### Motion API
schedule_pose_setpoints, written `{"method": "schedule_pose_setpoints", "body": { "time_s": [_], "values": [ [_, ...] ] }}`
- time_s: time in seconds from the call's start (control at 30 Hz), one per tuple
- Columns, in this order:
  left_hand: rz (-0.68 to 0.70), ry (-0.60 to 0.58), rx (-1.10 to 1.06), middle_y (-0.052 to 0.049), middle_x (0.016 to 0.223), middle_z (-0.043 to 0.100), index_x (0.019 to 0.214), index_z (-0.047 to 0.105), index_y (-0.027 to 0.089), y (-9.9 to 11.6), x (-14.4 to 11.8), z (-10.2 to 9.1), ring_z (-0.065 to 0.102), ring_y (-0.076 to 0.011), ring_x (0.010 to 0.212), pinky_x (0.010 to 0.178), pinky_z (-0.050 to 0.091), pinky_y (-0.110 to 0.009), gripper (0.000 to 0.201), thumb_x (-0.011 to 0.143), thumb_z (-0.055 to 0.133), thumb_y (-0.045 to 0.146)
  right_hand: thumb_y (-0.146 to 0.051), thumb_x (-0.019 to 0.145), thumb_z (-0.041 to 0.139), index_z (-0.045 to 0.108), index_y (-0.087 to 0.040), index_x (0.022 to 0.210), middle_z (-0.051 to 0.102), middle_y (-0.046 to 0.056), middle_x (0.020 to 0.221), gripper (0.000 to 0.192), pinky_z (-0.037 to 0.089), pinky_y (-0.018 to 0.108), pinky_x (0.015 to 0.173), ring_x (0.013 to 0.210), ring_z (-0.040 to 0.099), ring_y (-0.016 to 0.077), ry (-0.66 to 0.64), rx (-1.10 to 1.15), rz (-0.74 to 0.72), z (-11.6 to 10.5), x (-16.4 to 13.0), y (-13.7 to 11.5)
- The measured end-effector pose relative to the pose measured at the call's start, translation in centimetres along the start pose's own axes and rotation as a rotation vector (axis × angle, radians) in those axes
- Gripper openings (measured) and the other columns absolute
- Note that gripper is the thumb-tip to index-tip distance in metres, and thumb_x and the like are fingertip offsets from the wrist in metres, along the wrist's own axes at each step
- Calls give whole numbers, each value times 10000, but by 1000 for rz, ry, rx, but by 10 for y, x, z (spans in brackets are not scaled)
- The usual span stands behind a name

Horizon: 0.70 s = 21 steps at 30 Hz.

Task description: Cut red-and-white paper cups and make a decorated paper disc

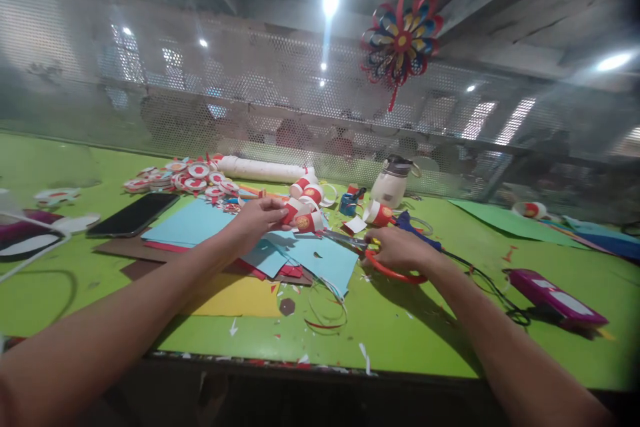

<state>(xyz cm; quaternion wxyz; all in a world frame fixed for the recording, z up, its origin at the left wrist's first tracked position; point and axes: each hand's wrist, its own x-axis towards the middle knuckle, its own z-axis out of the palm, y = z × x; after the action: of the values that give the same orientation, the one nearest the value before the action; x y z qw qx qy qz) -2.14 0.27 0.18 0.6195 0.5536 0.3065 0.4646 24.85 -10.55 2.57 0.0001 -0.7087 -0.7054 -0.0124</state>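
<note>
My left hand (263, 215) is closed on a red-and-white paper cup piece (309, 221) with a gold print, above sheets of light-blue paper (185, 213). My right hand (403, 250) grips a pair of scissors (393, 271) by the orange handles, and the metal blades reach left to the edge of the cup piece. How far the blades are apart cannot be made out. Behind my left hand lie more red-and-white cup pieces (313, 193). Another cup (377, 213) lies on its side just beyond my right hand.
Red-and-white paper discs (195, 180), a white roll (265, 169) and a jug (390, 183) stand at the back. A phone (133, 215) lies left, a purple box (557, 297) with a cord right. Yellow paper (230, 297) and scraps lie in front. A paper flower (403, 40) hangs above.
</note>
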Motion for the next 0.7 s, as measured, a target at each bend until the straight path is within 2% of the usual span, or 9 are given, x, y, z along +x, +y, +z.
{"method": "schedule_pose_setpoints", "body": {
  "time_s": [0.1,0.2,0.33,0.43,0.5,0.6,0.7],
  "values": [
    [-7,-73,-14,-31,716,622,701,563,144,1,-1,0,635,-160,682,714,516,-344,158,669,713,183,-480,660,677,663,-230,1055,687,108,1007,467,434,341,637,869,619,289,-69,-23,-6,-3,-2,1],
    [52,-232,94,-55,791,639,736,539,155,1,-5,3,622,-184,773,741,489,-355,174,712,678,257,-519,653,668,671,-225,1057,681,123,1021,499,444,353,655,886,618,300,-87,-29,7,-3,0,3],
    [237,-458,597,-55,811,622,777,565,165,-2,-11,10,555,-166,753,709,421,-307,148,775,587,311,-521,699,622,673,-203,1071,676,151,1045,493,456,378,673,902,621,326,-68,-50,62,0,5,8],
    [272,-537,948,-67,862,622,851,595,171,-4,-14,11,530,-186,765,695,380,-310,177,798,537,329,-406,724,618,648,-201,1132,665,156,1081,457,462,378,697,931,619,323,-59,-59,70,0,5,12],
    [270,-526,1047,-76,879,619,868,585,172,-4,-12,9,521,-193,764,677,360,-310,187,810,505,330,-377,719,628,616,-197,1185,651,165,1109,501,464,386,714,959,610,329,-44,-64,77,-2,4,13],
    [289,-435,1079,-58,790,587,799,531,181,-4,-7,5,484,-177,690,616,324,-295,137,802,495,313,-395,725,633,586,-191,1221,629,171,1144,539,464,414,751,1023,575,346,40,-60,59,-5,2,9],
    [329,-337,1056,-26,678,520,708,470,194,-6,-1,3,430,-153,613,567,280,-286,101,776,506,260,-411,820,551,588,-178,1205,637,148,1128,452,458,395,811,1008,581,286,160,94,-101,-1,1,-5]
  ]
}}
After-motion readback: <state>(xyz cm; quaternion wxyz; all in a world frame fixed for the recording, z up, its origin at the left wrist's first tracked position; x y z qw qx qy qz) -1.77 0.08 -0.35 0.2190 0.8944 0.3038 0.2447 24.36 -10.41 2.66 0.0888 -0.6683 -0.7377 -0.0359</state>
